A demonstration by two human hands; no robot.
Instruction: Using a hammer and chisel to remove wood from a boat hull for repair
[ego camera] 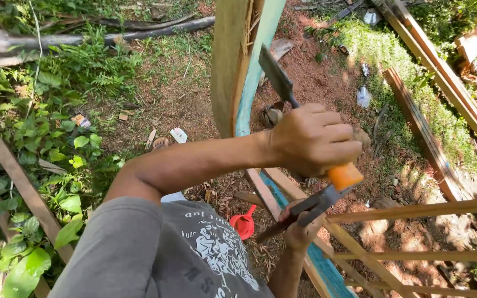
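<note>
Outdoors, bare reddish ground (pixel 316 83) lies below, with leafy green plants (pixel 34 138) on one side and long wooden planks (pixel 443 72) lying on the other. A curved upright board (pixel 238 66), brown with a turquoise edge, rises through the middle of the view. The left hand (pixel 313 138) is clenched tight around the orange handle (pixel 344 176) of a chisel (pixel 276 77), whose flat dark blade lies against the turquoise edge of the board. Just beneath that handle, the right hand (pixel 299 232) grips a hammer (pixel 305 208), its dark head close under the handle's end. Thin wooden slats (pixel 415 209) form a frame beside the hands. A small red watering can (pixel 243 223) sits on the ground below.
</note>
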